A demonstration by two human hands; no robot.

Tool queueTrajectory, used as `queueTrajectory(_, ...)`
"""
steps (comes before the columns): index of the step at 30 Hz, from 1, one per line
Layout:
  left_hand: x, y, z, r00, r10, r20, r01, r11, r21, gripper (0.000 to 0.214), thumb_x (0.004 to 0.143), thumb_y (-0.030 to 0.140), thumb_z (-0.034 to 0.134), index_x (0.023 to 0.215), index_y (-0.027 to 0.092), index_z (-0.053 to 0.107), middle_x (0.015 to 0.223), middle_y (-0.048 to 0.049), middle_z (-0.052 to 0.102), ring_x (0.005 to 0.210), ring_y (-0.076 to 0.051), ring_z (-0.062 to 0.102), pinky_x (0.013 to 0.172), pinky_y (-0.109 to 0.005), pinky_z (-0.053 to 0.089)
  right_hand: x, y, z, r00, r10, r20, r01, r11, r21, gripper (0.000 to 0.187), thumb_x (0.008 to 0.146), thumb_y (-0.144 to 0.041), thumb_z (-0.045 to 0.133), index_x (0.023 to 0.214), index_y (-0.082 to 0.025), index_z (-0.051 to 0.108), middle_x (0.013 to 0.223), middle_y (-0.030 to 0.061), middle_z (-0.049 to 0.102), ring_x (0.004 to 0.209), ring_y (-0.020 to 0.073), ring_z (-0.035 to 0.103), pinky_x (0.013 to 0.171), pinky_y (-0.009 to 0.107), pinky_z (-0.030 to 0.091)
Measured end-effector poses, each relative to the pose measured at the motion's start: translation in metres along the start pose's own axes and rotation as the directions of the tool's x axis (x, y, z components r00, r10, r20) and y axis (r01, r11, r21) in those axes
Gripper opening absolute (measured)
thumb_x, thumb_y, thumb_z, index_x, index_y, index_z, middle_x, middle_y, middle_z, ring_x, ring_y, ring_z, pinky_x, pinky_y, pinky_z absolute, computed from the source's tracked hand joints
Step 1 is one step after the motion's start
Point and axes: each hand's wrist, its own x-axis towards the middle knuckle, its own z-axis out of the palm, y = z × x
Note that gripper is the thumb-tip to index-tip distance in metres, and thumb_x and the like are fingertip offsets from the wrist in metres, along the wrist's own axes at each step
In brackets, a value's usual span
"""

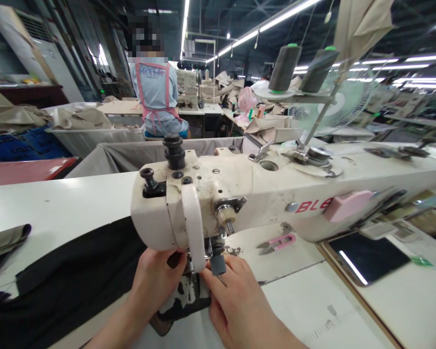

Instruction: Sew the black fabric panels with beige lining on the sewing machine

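Observation:
A white industrial sewing machine [236,179] stands in front of me, and both my hands are at its needle area. My left hand [156,274] is closed in a pinch left of the needle bar, its fingertips hidden behind the machine head. On the other side my right hand [236,291] has its fingers curled together beside the presser foot; what they hold, if anything, is hidden. Below the needle lies a worn metal plate [189,291] with dark patches. Black fabric [80,271] spreads over the table left of my left hand.
Pink thread snips [279,243] lie on the machine bed. A smartphone [366,257] rests at the right. Two dark thread cones [284,68] stand above the machine, near a fan [334,104]. A person in a pink apron [154,97] sits ahead, facing away.

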Motion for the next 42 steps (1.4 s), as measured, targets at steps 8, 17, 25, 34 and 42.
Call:
queueTrajectory(8,0.004,-0.001,-0.008,0.987,0.103,0.125,-0.105,0.994,0.007,0.016,0.073,0.024,0.056,0.068,0.019,0.070,0.071,-0.0037,0.074,0.067,-0.021,0.069,0.061,-0.027,0.054,-0.001,0.002,0.006,0.999,-0.026,-0.044,0.024,0.998,-0.054,0.044,0.074,-0.011,0.047,0.117,-0.011,0.056,0.113,0.0130,0.059,0.105,0.0286,0.045,0.094,0.043,0.036)
queueTrajectory(17,0.005,-0.016,-0.003,0.982,0.098,0.163,-0.099,0.995,-0.004,0.012,0.075,0.023,0.057,0.072,0.020,0.069,0.076,-0.0018,0.074,0.074,-0.021,0.069,0.069,-0.026,0.054,-0.002,-0.003,0.008,0.996,0.017,-0.091,-0.018,1.000,-0.018,0.045,0.073,-0.012,0.049,0.118,-0.017,0.056,0.115,0.0093,0.059,0.105,0.0268,0.046,0.094,0.041,0.037)
queueTrajectory(25,-0.008,-0.019,-0.028,0.933,0.184,0.311,-0.144,0.979,-0.147,0.010,0.074,0.016,0.055,0.068,0.019,0.063,0.078,-0.0034,0.069,0.074,-0.018,0.065,0.070,-0.023,0.051,-0.001,0.008,0.014,0.992,-0.031,-0.125,0.027,0.999,-0.035,0.044,0.069,-0.010,0.050,0.111,-0.022,0.059,0.106,0.0066,0.059,0.102,0.0259,0.048,0.091,0.041,0.040)
queueTrajectory(34,-0.040,0.006,-0.067,0.932,-0.162,0.325,0.099,0.974,0.203,0.016,0.084,0.031,0.051,0.079,0.018,0.057,0.081,-0.0035,0.059,0.077,-0.021,0.055,0.071,-0.031,0.045,-0.003,-0.003,-0.001,0.994,-0.002,-0.108,0.004,1.000,0.011,0.041,0.075,-0.002,0.046,0.111,-0.016,0.060,0.107,0.0113,0.060,0.102,0.0255,0.050,0.094,0.047,0.042)
queueTrajectory(42,-0.060,0.045,-0.082,0.960,-0.253,0.122,0.280,0.832,-0.479,0.021,0.083,0.038,0.056,0.076,0.019,0.053,0.066,0.0008,0.052,0.061,-0.014,0.054,0.055,-0.022,0.046,-0.022,-0.047,0.015,0.970,0.094,-0.225,0.036,0.857,0.514,0.031,0.084,-0.011,0.048,0.108,-0.026,0.060,0.094,0.0044,0.069,0.081,0.0174,0.065,0.074,0.027,0.055)
